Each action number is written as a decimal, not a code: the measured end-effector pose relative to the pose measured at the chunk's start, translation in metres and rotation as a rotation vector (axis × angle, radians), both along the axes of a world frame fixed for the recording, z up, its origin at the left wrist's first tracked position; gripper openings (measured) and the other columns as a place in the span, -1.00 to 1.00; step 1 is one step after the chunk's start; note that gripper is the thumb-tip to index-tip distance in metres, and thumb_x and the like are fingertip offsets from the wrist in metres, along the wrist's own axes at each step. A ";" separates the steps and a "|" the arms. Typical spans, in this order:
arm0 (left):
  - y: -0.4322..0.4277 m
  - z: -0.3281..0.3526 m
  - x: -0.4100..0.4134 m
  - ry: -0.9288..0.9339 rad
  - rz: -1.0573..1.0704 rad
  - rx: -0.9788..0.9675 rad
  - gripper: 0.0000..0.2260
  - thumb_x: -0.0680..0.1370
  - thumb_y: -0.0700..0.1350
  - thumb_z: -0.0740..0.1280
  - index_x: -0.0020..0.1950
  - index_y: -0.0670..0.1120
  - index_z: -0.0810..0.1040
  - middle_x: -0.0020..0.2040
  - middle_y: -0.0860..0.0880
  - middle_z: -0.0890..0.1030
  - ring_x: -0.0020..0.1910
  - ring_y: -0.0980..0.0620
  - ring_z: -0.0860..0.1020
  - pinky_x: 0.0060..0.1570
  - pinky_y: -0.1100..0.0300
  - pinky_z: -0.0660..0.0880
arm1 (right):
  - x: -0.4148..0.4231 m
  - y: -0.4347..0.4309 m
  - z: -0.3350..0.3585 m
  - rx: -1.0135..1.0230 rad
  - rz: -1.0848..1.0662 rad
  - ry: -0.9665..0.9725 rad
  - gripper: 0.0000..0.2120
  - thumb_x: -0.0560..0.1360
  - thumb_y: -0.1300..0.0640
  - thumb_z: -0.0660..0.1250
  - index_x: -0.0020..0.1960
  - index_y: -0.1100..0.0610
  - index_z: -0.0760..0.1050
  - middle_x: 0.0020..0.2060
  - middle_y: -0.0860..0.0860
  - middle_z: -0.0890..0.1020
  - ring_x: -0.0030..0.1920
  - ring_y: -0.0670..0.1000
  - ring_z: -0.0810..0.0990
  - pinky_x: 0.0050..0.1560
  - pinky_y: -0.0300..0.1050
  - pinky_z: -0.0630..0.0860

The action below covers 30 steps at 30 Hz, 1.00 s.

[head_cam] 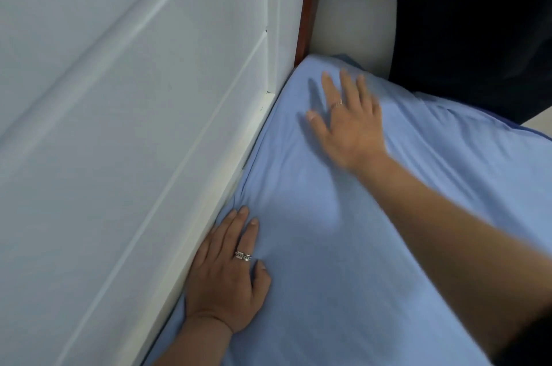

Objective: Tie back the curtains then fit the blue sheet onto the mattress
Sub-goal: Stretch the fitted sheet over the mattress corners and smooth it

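The blue sheet (358, 261) fills the lower right of the frame. It runs long beside the white wall (119, 96), and its corner points to the top middle. The left hand (227, 276) lies flat on the sheet by the wall, its fingers (239, 225) straight and a little apart. The right hand (349, 123) lies flat near the corner, fingers spread.

- We find a light-blue sheet of soft, plain fabric (343, 246) spread across the top of the mattress, which is wholly hidden beneath it.
- We see the sheet's left edge run along the white panelled wall (119, 96) and touch it.
- We see the far corner of the sheet drawn over the rounded mattress corner, just beside a reddish-brown wooden post (304, 21).
- We note small creases gathered by the wall edge and long folds across the right part, where a darker blue edge shows.
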<state>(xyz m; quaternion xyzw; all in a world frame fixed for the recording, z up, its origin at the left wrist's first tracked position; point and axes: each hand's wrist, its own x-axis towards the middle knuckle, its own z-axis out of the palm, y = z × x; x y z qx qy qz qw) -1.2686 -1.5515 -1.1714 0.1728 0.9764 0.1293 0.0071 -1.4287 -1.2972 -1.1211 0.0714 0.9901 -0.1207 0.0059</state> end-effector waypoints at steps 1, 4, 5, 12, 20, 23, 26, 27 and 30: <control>0.001 0.000 0.000 0.004 0.007 0.003 -0.41 0.42 0.04 0.22 0.44 -0.11 0.47 0.51 -0.08 0.39 0.49 -0.06 0.31 0.43 0.00 0.24 | 0.035 -0.008 0.005 -0.041 0.016 0.100 -0.32 0.59 -0.31 -0.01 0.62 -0.06 -0.02 0.61 0.06 0.04 0.60 0.16 -0.09 0.55 0.24 0.01; 0.002 0.000 -0.001 -0.011 0.022 0.015 -0.41 0.42 0.04 0.22 0.44 -0.11 0.47 0.50 -0.07 0.39 0.48 -0.05 0.32 0.44 0.00 0.24 | 0.141 -0.026 -0.010 -0.111 -0.055 0.109 -0.35 0.59 -0.24 0.06 0.61 -0.01 0.09 0.59 0.06 0.13 0.61 0.11 -0.03 0.54 0.21 0.09; 0.002 -0.001 -0.003 -0.010 0.028 0.011 -0.40 0.42 0.04 0.23 0.44 -0.11 0.47 0.51 -0.07 0.39 0.49 -0.05 0.32 0.44 0.01 0.23 | 0.165 -0.029 -0.021 -0.093 -0.108 0.053 -0.35 0.59 -0.24 0.05 0.61 -0.01 0.11 0.60 0.07 0.13 0.61 0.11 -0.03 0.53 0.23 0.11; 0.001 -0.001 0.001 -0.042 0.023 -0.004 -0.41 0.44 0.03 0.24 0.46 -0.10 0.44 0.52 -0.07 0.37 0.50 -0.07 0.32 0.41 -0.04 0.32 | 0.198 -0.046 -0.053 0.096 -0.156 -0.116 -0.34 0.60 -0.27 -0.08 0.63 -0.04 -0.03 0.62 0.05 -0.01 0.61 0.07 -0.12 0.57 0.17 -0.05; 0.033 0.023 0.007 -0.027 0.027 0.265 -0.50 0.47 -0.15 0.09 0.37 -0.19 0.51 0.45 -0.14 0.46 0.51 -0.12 0.32 0.50 -0.11 0.21 | 0.195 -0.045 -0.051 0.123 -0.185 -0.078 -0.34 0.59 -0.26 -0.07 0.62 -0.03 0.03 0.61 0.05 0.05 0.61 0.08 -0.05 0.56 0.16 -0.03; 0.049 0.021 0.001 -0.229 -0.243 0.260 -0.51 0.59 -0.05 0.10 0.52 -0.03 0.37 0.58 -0.01 0.25 0.59 0.01 0.12 0.56 -0.04 0.04 | 0.198 -0.045 -0.052 0.131 -0.185 -0.066 -0.35 0.59 -0.26 -0.07 0.62 -0.03 0.04 0.61 0.06 0.07 0.61 0.09 -0.03 0.56 0.16 -0.02; 0.012 0.000 -0.010 -0.090 -0.256 -0.015 -0.49 0.62 0.13 0.08 0.58 0.10 0.25 0.62 0.03 0.15 0.61 0.01 0.06 0.56 0.02 -0.08 | 0.197 -0.049 -0.053 0.131 -0.187 -0.055 -0.34 0.59 -0.26 -0.07 0.62 -0.04 0.03 0.61 0.05 0.07 0.61 0.08 -0.04 0.56 0.15 -0.04; -0.003 -0.003 -0.010 -0.051 -0.223 -0.045 -0.48 0.61 0.14 0.08 0.58 0.07 0.26 0.61 -0.01 0.17 0.60 -0.02 0.09 0.56 0.02 -0.07 | 0.197 -0.049 -0.054 0.135 -0.187 -0.049 -0.34 0.58 -0.26 -0.06 0.62 -0.04 0.03 0.61 0.05 0.07 0.61 0.08 -0.04 0.57 0.14 -0.04; -0.018 -0.001 0.013 -0.050 -0.099 -0.084 -0.45 0.63 0.13 0.06 0.60 -0.01 0.22 0.61 -0.08 0.16 0.60 -0.05 0.08 0.57 -0.02 -0.02 | 0.198 -0.048 -0.054 0.131 -0.186 -0.042 -0.35 0.58 -0.26 -0.06 0.61 -0.03 0.04 0.61 0.05 0.08 0.60 0.08 -0.03 0.57 0.14 -0.04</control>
